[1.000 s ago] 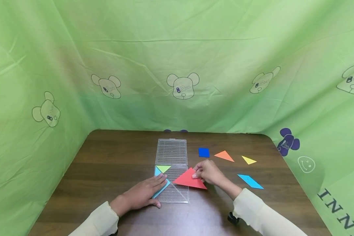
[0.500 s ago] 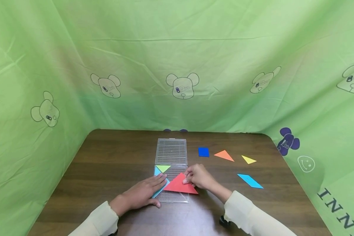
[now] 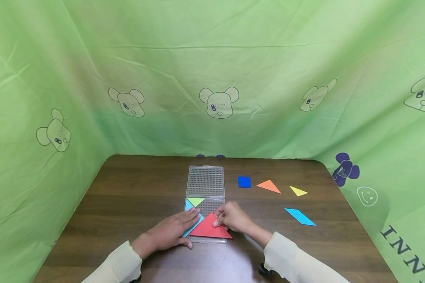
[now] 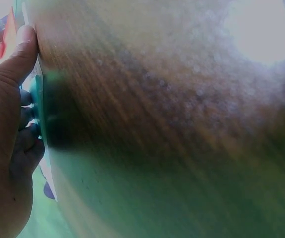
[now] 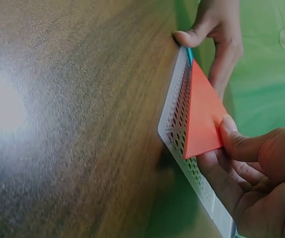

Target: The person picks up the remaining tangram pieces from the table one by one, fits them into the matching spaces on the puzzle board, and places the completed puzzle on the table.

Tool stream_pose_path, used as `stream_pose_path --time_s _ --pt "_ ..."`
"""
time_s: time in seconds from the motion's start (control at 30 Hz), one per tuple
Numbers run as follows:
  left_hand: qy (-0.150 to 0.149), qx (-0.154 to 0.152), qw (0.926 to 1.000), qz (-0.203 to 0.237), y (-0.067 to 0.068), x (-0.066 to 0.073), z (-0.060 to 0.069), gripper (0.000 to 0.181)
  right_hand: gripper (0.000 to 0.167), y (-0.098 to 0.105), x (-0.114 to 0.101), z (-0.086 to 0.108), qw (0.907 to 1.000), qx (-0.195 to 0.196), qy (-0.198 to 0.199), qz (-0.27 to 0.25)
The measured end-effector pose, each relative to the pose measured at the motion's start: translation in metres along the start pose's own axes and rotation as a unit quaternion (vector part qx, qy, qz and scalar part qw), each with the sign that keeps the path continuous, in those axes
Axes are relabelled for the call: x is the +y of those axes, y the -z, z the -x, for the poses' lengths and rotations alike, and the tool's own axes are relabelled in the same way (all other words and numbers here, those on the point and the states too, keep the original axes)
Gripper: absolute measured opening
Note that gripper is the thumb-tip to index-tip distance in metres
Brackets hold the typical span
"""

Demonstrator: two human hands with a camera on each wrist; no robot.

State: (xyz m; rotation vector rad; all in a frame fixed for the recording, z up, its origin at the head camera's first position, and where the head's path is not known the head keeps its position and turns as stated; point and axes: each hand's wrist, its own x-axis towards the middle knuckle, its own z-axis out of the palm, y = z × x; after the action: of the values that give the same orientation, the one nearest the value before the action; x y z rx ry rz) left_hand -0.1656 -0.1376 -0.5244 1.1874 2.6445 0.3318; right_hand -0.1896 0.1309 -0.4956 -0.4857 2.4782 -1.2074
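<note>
My right hand (image 3: pixel 235 217) pinches a large red triangle (image 3: pixel 208 228) between thumb and fingers. In the right wrist view the red triangle (image 5: pixel 204 119) is tilted above the perforated base of a clear plastic case (image 5: pixel 174 106). My left hand (image 3: pixel 173 230) lies with straight fingers over a light blue triangle (image 3: pixel 197 227) in the left part of that base, hiding much of it. Behind those fingers a lime green triangle (image 3: pixel 196 202) sits at the back left of the base. In the left wrist view, my left thumb (image 4: pixel 26 42) reaches the case's near edge.
The case's perforated lid (image 3: pixel 206 181) lies opened flat behind its base. To the right on the wooden table (image 3: pixel 134 188) lie a dark blue square (image 3: pixel 244 182), an orange triangle (image 3: pixel 270 186), a yellow triangle (image 3: pixel 298 191) and a blue parallelogram (image 3: pixel 300 217). Green cloth surrounds the table.
My right hand has carried the red triangle leftward and nearer the front, over the base beside the light blue triangle. My left hand has stayed in place.
</note>
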Motion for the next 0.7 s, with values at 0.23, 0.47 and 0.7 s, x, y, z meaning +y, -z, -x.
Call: stream_pose_path --time_s 0.23,0.47,0.7 --pt "0.001 0.004 1.0 0.006 -0.001 -0.001 0.001 0.088 0.013 -0.01 -0.003 0.0 1.0 -0.004 0.001 -0.005" --pt "0.0 0.006 1.0 0.004 -0.002 0.0 0.002 0.087 0.012 -0.018 -0.004 0.0 0.9999 -0.002 0.016 -0.002" --pt "-0.013 0.02 0.9997 -0.006 -0.001 0.001 0.001 0.087 0.014 -0.02 -0.009 0.0 0.9987 0.01 0.043 0.026"
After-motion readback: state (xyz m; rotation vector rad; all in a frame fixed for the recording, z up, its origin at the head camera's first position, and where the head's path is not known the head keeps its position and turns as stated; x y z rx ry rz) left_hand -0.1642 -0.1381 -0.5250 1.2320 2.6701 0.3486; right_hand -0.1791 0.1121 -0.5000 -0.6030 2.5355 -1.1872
